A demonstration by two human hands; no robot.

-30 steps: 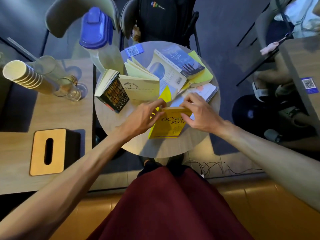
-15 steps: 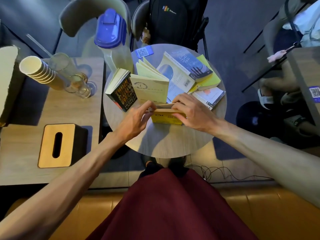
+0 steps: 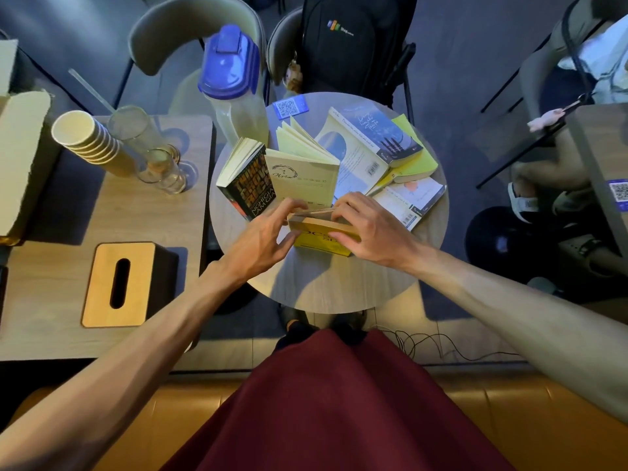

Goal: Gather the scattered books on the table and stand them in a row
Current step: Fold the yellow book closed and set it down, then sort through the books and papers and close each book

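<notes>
So far, we are looking at a row that is only partly built on the round table: a black paperback and a cream paperback, its pages fanning open, are standing side by side toward the back left. We are now bringing up a third, the yellow book, which is sitting on its edge just in front of the cream one, its top edge facing us. Our left hand is pinching its left end, and our right hand is clamping over its right end and top, so both are closed on it. Still lying flat at the right are a blue-covered book, a white-covered book beneath it, a lime-yellow book and a pale paperback, overlapping in a loose heap. We are judging the job less than half done.
</notes>
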